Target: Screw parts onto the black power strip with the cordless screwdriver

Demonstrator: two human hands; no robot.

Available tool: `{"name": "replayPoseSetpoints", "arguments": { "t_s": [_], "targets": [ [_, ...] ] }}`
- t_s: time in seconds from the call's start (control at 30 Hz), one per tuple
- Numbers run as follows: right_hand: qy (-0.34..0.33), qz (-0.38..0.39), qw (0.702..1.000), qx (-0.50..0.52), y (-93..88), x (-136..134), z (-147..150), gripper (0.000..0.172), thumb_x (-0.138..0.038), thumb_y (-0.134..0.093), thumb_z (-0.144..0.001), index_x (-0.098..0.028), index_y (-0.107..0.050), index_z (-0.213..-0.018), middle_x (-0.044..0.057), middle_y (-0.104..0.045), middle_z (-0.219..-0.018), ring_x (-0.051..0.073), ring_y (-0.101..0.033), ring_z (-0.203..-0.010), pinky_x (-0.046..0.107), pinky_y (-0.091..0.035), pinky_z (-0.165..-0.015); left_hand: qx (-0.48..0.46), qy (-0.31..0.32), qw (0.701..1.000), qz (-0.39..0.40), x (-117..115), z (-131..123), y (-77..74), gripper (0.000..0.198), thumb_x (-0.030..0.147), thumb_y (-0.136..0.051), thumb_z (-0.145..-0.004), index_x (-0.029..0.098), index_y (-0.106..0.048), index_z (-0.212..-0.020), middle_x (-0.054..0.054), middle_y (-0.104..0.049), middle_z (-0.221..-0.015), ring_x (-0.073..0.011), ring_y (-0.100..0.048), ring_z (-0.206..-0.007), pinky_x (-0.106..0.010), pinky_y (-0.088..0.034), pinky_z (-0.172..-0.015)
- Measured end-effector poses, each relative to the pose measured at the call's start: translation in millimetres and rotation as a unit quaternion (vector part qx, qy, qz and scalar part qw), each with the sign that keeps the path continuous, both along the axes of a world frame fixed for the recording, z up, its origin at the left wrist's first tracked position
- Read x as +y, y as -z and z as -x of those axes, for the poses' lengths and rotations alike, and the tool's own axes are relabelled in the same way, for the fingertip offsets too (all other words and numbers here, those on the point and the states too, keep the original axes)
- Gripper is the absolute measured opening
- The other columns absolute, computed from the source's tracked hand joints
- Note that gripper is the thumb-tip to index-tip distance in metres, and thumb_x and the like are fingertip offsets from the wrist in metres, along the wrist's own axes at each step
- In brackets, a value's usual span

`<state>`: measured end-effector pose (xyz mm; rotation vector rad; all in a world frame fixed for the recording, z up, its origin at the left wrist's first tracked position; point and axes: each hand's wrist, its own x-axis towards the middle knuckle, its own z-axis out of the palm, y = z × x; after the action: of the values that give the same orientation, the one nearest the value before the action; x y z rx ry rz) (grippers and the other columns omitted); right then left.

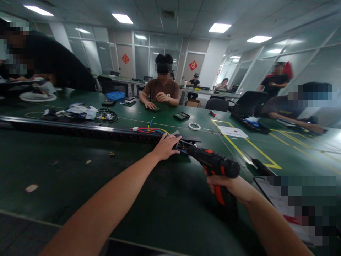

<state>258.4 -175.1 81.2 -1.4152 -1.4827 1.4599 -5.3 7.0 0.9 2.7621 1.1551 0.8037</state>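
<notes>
A long black metal bar (119, 136) with small red dots along its side lies across the green table. My left hand (166, 146) grips its right end, fingers over the top and thumb on the near side. Red, blue and yellow wires (149, 130) come out just behind that hand. My right hand (222, 183) is wrapped round the handle of a black and orange cordless drill (213, 160). The drill points left, its tip at the open end of the bar beside my left fingers; the exact contact there is too small to tell.
Beyond the bar lie a white ring-shaped roll (194, 126), a green circuit board (182, 116), bundled cables (106, 115) and a blue basket (115, 95). A black-handled tool (262, 166) lies at right. A person (161, 89) sits opposite; others work at both sides.
</notes>
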Motion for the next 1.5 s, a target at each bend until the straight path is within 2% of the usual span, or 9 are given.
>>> {"name": "replayPoseSetpoints", "arguments": {
  "t_s": [0.47, 0.7, 0.97, 1.5],
  "targets": [
    [-0.001, -0.002, 1.0, -0.004, 1.6, 1.6, -0.6, 0.032, -0.035, -0.083, -0.067, -0.02, -0.066, -0.09, -0.002, -0.068, -0.061, 0.018, -0.062, -0.058, 0.032, -0.051, -0.062, -0.001, -0.001, 1.0, -0.001, -2.3, 0.2, -1.1, 0.07, 0.045, -0.073, -0.101, 0.024, -0.047, -0.163, -0.015, -0.059, -0.16, -0.0316, -0.046, -0.155, -0.061, -0.015, -0.134],
    [0.0, -0.003, 1.0, -0.004, 1.7, 1.6, 0.2, 0.037, -0.034, -0.081, -0.067, -0.019, -0.066, -0.097, -0.003, -0.068, -0.06, 0.018, -0.063, -0.057, 0.033, -0.05, -0.061, -0.004, -0.004, 1.0, -0.006, -0.5, -0.4, 2.2, 0.07, 0.044, -0.074, -0.101, 0.021, -0.049, -0.162, -0.016, -0.058, -0.159, -0.0323, -0.047, -0.154, -0.061, -0.016, -0.135],
    [-0.016, -0.007, 1.0, -0.001, 0.3, 0.6, 0.1, 0.039, -0.034, -0.08, -0.07, -0.02, -0.066, -0.103, -0.002, -0.069, -0.062, 0.019, -0.064, -0.058, 0.032, -0.049, -0.06, 0.0, -0.006, 1.0, -0.003, -2.6, -1.0, -1.0, 0.069, 0.043, -0.075, -0.1, 0.02, -0.051, -0.16, -0.017, -0.058, -0.159, -0.0329, -0.048, -0.154, -0.061, -0.016, -0.135],
    [0.006, -0.003, 1.0, -0.015, -3.5, -0.5, 5.4, 0.039, -0.034, -0.082, -0.066, -0.02, -0.067, -0.099, -0.003, -0.068, -0.061, 0.018, -0.064, -0.057, 0.03, -0.048, -0.057, -0.01, -0.001, 1.0, -0.008, -1.7, -1.5, -0.1, 0.067, 0.04, -0.078, -0.097, 0.023, -0.053, -0.157, -0.015, -0.06, -0.156, -0.0333, -0.048, -0.153, -0.063, -0.017, -0.134]
  ]
}}
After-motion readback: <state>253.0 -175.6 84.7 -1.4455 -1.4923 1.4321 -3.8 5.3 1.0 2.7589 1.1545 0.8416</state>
